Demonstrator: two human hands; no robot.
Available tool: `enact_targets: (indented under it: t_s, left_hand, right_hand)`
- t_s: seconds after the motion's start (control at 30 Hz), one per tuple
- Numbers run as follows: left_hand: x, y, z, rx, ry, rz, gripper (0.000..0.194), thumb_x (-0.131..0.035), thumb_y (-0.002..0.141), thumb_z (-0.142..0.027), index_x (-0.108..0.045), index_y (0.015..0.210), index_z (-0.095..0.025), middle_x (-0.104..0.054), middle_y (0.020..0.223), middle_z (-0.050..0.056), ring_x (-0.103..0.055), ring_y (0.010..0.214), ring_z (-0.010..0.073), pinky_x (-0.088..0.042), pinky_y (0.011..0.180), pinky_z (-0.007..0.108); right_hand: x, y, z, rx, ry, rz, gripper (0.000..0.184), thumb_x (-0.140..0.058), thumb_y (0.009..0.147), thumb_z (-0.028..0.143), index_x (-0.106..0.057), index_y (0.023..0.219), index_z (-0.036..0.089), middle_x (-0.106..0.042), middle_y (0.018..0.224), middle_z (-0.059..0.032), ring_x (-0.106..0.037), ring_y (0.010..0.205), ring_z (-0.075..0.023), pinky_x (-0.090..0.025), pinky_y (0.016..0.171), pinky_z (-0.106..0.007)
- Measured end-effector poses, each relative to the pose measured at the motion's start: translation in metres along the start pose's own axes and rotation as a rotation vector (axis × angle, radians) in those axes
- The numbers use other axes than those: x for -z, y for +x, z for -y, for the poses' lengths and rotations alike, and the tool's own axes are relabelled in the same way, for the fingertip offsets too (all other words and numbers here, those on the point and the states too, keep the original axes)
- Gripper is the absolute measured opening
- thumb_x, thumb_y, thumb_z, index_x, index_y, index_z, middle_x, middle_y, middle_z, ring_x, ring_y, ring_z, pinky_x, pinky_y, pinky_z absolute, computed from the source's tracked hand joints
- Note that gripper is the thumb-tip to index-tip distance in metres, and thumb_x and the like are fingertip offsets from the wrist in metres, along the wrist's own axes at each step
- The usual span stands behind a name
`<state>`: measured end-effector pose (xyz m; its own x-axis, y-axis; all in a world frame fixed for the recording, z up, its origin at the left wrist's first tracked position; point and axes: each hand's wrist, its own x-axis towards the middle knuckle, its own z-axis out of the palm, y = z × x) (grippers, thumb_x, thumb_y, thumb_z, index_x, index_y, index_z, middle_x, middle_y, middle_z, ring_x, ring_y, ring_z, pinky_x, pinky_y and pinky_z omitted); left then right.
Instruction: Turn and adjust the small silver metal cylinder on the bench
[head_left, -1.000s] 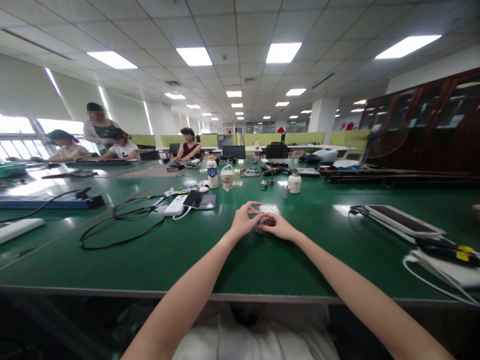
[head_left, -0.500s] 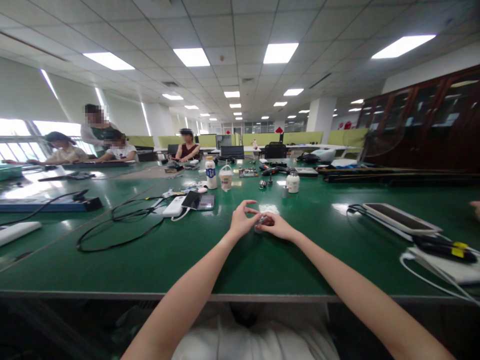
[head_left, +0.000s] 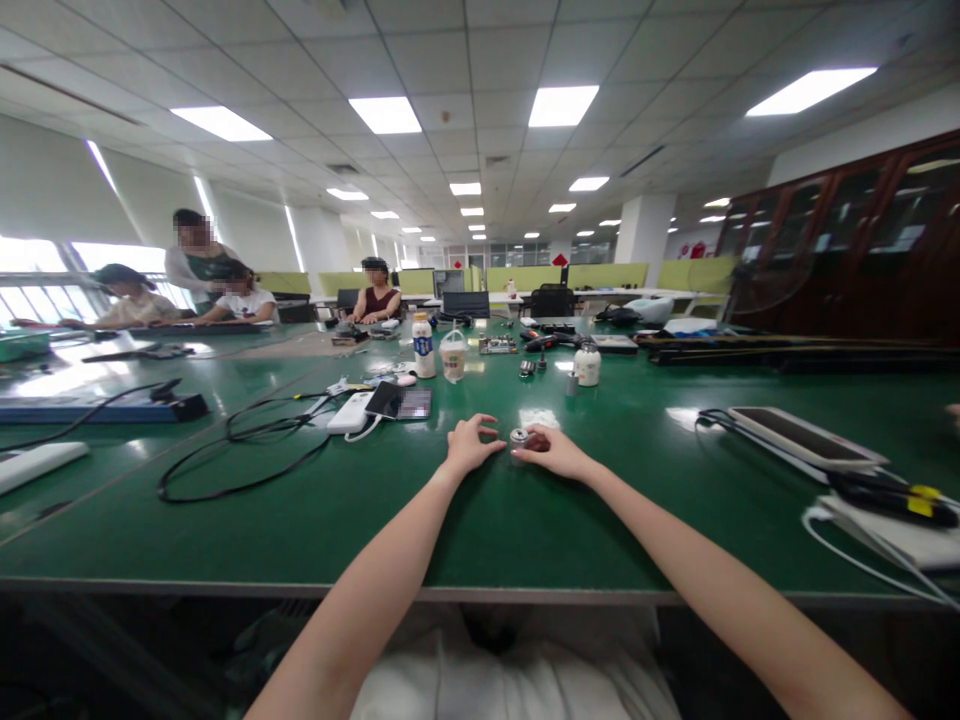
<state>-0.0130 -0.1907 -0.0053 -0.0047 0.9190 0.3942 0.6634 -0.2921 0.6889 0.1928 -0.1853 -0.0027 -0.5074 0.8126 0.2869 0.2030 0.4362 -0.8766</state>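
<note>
A small silvery metal cylinder [head_left: 519,440] stands upright on the green table [head_left: 525,540], with a dark opening or recess in its top. My right hand [head_left: 553,452] grips it from the right side, fingers behind and thumb in front. My left hand [head_left: 472,444] is just to the left, apart from the cylinder, with its fingers spread and nothing between them. What kind of part the cylinder is I cannot make out.
Beyond my hands stand a milk bottle [head_left: 424,348], a plastic cup [head_left: 453,358], a white jar [head_left: 587,364] and a grey cylinder [head_left: 572,384]. Left are a power bank [head_left: 350,412], phone [head_left: 412,403] and black cable [head_left: 217,498]. A tablet-like device [head_left: 806,438] lies right. Several people sit or stand far left.
My left hand has let go of the cylinder's top and moved left and slightly down, uncovering it. My right hand keeps its hold on the cylinder.
</note>
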Motion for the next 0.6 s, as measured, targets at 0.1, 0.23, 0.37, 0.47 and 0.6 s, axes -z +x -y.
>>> enact_targets:
  t_s: [0.1,0.23,0.37,0.47,0.6]
  left_hand:
    - [0.0,-0.001,-0.001,-0.025,-0.029,-0.044,0.037,-0.081,0.066,-0.026,-0.065,0.099,-0.022,-0.078,0.081,0.003,-0.068,0.098,0.0287,-0.042,0.096,0.048]
    - [0.003,-0.002,-0.014,-0.08,-0.123,-0.114,0.03,-0.077,0.072,-0.026,-0.064,0.1,-0.022,-0.078,0.08,0.003,-0.071,0.095,0.0252,-0.045,0.095,0.043]
    - [0.002,-0.006,-0.035,-0.172,-0.223,-0.133,0.036,-0.072,0.078,-0.03,-0.06,0.11,-0.021,-0.078,0.089,0.004,-0.072,0.094,0.0207,-0.047,0.096,0.036]
    - [0.0,-0.01,-0.044,-0.212,-0.254,-0.101,0.035,-0.074,0.076,-0.029,-0.062,0.108,-0.021,-0.078,0.088,0.005,-0.072,0.095,0.0217,-0.047,0.097,0.037]
    - [-0.001,-0.012,-0.046,-0.225,-0.272,-0.066,0.035,-0.073,0.076,-0.027,-0.063,0.109,-0.02,-0.078,0.087,0.005,-0.071,0.096,0.023,-0.046,0.098,0.04]
  right_hand:
    - [0.0,0.0,0.0,0.001,0.0,-0.006,0.041,-0.079,0.067,0.042,-0.061,0.095,0.018,-0.071,0.082,-0.0032,-0.068,0.077,-0.0191,-0.054,0.076,-0.034]
    - [0.0,0.0,0.0,0.003,0.008,-0.008,0.043,-0.079,0.066,0.043,-0.062,0.096,0.018,-0.071,0.08,-0.0025,-0.067,0.076,-0.0191,-0.053,0.074,-0.033]
    - [0.0,0.0,-0.001,0.008,0.027,-0.008,0.046,-0.08,0.064,0.043,-0.062,0.098,0.018,-0.07,0.078,-0.0018,-0.067,0.075,-0.0191,-0.053,0.073,-0.033]
    - [-0.001,0.001,-0.001,0.015,0.042,-0.001,0.046,-0.08,0.064,0.043,-0.061,0.098,0.017,-0.07,0.077,-0.0015,-0.067,0.074,-0.0192,-0.053,0.073,-0.033]
    - [-0.001,0.0,0.001,0.022,0.052,0.005,0.047,-0.08,0.064,0.044,-0.062,0.099,0.017,-0.07,0.077,-0.0017,-0.067,0.074,-0.0197,-0.053,0.073,-0.034]
